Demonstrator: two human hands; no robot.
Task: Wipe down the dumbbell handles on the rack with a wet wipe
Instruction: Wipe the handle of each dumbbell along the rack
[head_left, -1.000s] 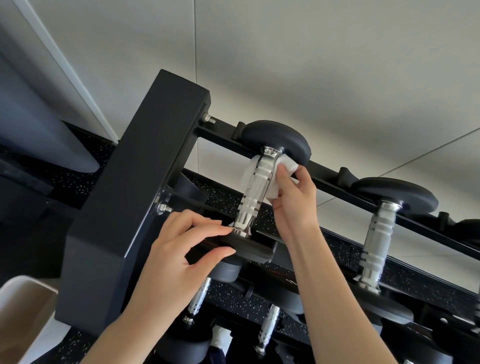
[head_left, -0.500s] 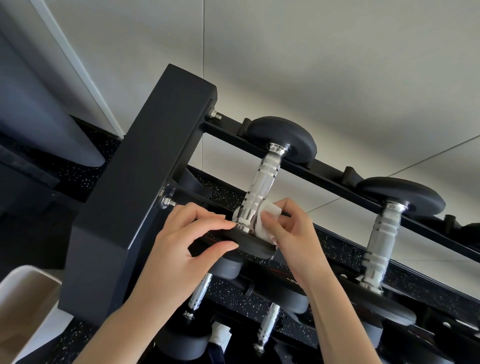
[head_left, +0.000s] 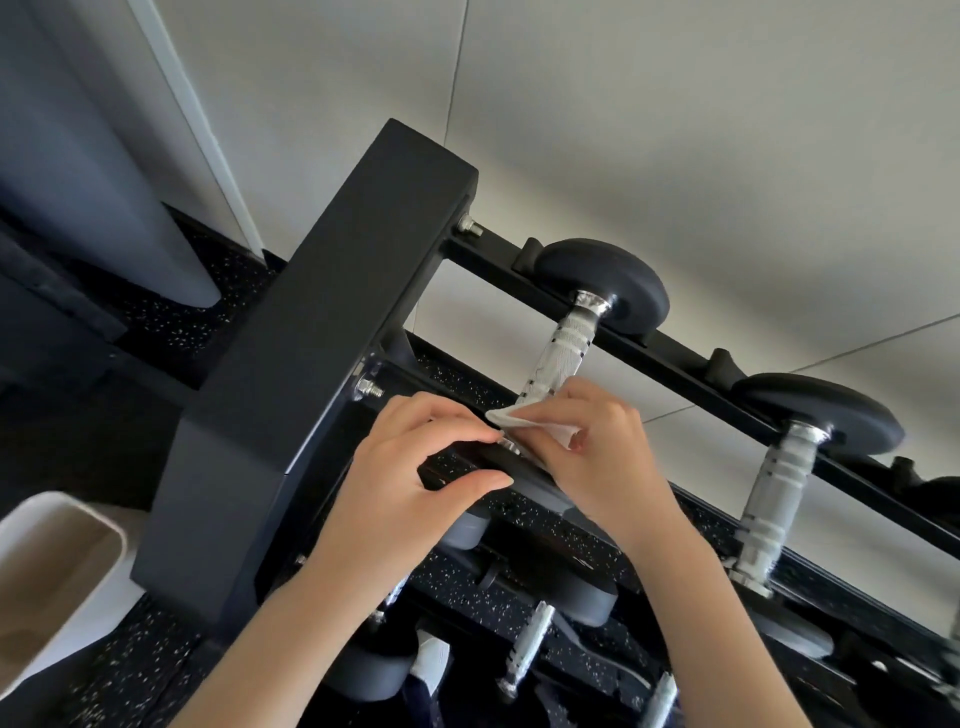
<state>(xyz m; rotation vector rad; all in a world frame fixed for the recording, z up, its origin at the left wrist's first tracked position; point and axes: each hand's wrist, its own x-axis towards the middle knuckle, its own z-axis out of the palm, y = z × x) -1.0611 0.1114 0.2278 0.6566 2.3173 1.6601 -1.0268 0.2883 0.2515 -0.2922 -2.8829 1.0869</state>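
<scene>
A black dumbbell with a knurled silver handle (head_left: 561, 353) lies across the top rails of the black rack (head_left: 311, 374). My right hand (head_left: 597, 452) holds a white wet wipe (head_left: 511, 418) folded around the near end of that handle. My left hand (head_left: 410, 473) grips the near black head (head_left: 467, 462) of the same dumbbell between curled fingers and thumb. The far head (head_left: 608, 280) rests on the back rail. A second dumbbell's handle (head_left: 776, 493) sits to the right on the same tier.
Lower tiers hold several more dumbbells with silver handles (head_left: 527, 647). A white bin (head_left: 47, 577) stands at the lower left on the speckled black floor (head_left: 156, 322). A pale wall (head_left: 675, 130) lies behind the rack.
My right hand slid the wipe down the handle from the far head to the near end. The left hand stayed on the near head.
</scene>
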